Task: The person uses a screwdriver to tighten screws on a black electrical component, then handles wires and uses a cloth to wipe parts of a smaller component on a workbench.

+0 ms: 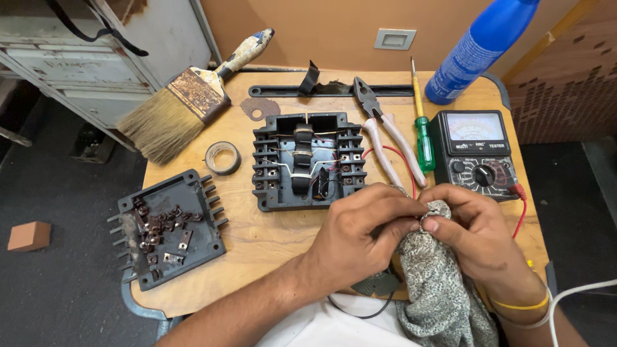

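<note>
Black analog multimeter (479, 154) with pale dial window, right, blue spray bottle (479, 48) behind

On the wooden table (270, 238) I count two dark terminal blocks (308, 160) (168, 228), one paintbrush (186, 96), one tape roll (223, 157), one pliers (385, 138), one green screwdriver (422, 132), one meter (479, 154), one blue bottle (479, 45), one patterned cloth (440, 283), and perhaps a flat dark bar (334, 90).

Speckled grey-white cloth (443, 289) — beside a green-handled screwdriver (421, 128), blue bottle (479, 45) (black meter (479, 154), red leads).
</note>
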